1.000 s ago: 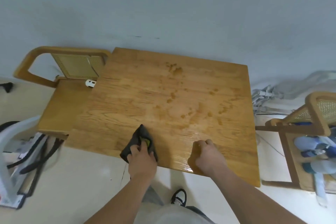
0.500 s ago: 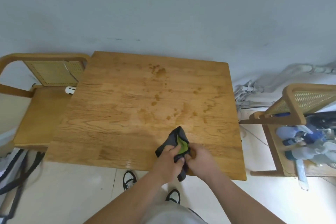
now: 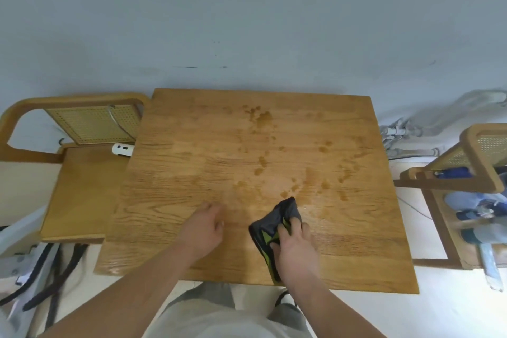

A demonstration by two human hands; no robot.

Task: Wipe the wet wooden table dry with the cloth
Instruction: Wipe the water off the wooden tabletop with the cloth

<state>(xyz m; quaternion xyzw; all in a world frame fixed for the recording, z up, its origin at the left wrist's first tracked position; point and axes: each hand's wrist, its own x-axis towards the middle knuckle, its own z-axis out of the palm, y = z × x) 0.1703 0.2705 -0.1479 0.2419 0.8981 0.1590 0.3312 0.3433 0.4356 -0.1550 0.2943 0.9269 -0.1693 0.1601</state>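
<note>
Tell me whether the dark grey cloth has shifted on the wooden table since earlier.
Yes: the cloth went rightward along the table, from left hand to right hand.

Wet wooden table (image 3: pixel 192 173) (dark droplets (image 3: pixel 263 116) mid-top), right grip (image 3: pixel 295 247) clutching dark cloth (image 3: pixel 270 225) — left grip (image 3: pixel 204 228) loose beside it

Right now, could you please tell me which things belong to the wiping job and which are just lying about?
Job: cloth, table, right hand holding the cloth, left hand.
Lying about: left chair, right chair, small white device on the left chair.
</note>
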